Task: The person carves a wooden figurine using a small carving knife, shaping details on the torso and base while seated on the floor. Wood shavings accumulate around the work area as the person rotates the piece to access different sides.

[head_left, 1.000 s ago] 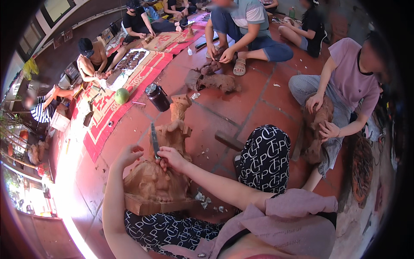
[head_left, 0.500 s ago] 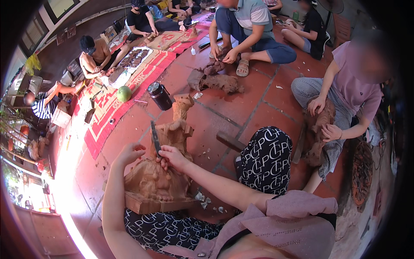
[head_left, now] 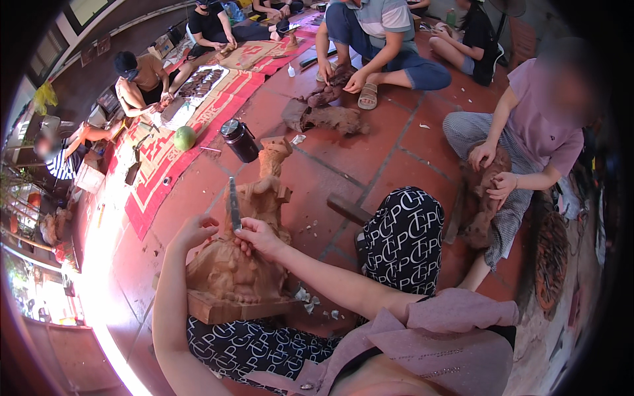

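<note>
A brown carved wooden figure (head_left: 267, 210) on a thick square wooden base (head_left: 228, 309) rises in front of me, against my legs. My right hand (head_left: 260, 239) is closed round the lower end of a narrow flat metal tool (head_left: 234, 204). The grey strip points upward in front of the carving; whether it is a file or a chisel I cannot tell. To the left, my left hand (head_left: 196, 232) hovers beside the figure with loosely bent fingers and nothing visible in them. Part of the carving is hidden behind my right hand.
A black flask (head_left: 240, 140) stands just beyond the carving. A wooden mallet-like piece (head_left: 349, 210) lies by my right knee, with pale chips (head_left: 304, 295) near the base. Other people sit around with dark carvings (head_left: 327, 119); a green melon (head_left: 185, 138) rests on the red mat (head_left: 142, 210).
The whole view has shifted slightly. My right hand keeps its hold on the metal tool, which now stands a little more upright. The left hand stays beside the carving.
</note>
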The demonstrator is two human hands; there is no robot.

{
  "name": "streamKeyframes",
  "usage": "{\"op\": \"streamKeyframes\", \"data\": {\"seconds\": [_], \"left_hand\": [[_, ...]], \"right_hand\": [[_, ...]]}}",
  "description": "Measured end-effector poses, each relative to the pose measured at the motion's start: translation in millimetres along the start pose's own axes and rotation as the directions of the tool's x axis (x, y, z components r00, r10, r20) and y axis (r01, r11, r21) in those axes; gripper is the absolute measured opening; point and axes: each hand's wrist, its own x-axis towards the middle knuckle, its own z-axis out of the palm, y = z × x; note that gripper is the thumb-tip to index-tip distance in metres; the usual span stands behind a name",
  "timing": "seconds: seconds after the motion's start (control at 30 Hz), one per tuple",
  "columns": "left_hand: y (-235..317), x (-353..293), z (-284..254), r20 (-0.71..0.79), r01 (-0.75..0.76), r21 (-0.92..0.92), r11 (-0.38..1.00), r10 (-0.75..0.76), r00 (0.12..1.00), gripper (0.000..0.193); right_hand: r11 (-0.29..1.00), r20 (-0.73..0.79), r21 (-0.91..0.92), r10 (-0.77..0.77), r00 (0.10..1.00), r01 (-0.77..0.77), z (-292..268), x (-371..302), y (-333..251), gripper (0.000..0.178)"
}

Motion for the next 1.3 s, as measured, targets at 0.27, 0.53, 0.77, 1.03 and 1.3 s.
{"op": "streamKeyframes", "data": {"seconds": [0.27, 0.53, 0.77, 1.03, 1.3], "left_hand": [[0, 2, -1, 0.004, 0.005, -0.04, 0.999, -0.004, 1.0, 0.027], [-6, 5, 0, 0.039, 0.006, 0.014, 1.0, -0.006, 0.999, 0.026], [-1, 0, -2, 0.064, 0.04, -0.004, 0.999, -0.04, 0.997, 0.027], [-10, 0, 4, 0.08, 0.047, -0.013, 0.999, -0.046, 0.996, 0.026], [-21, -6, 0, -0.066, 0.063, 0.119, 0.991, -0.056, 0.996, 0.029]], "right_hand": [[1.0, -0.016, -0.006, 0.017, 1.0, -0.017, 4, -2, -8, 0.016], [0.998, -0.035, -0.023, -0.061, 0.997, 0.061, 10, -3, -8, 0.009], [0.974, -0.14, -0.079, -0.224, 0.965, 0.214, 15, -2, -7, 0.008], [0.963, -0.145, -0.119, -0.257, 0.956, 0.241, 18, 4, -18, 0.011], [0.973, -0.109, -0.128, -0.206, 0.972, 0.192, 15, -6, -30, 0.015]]}}
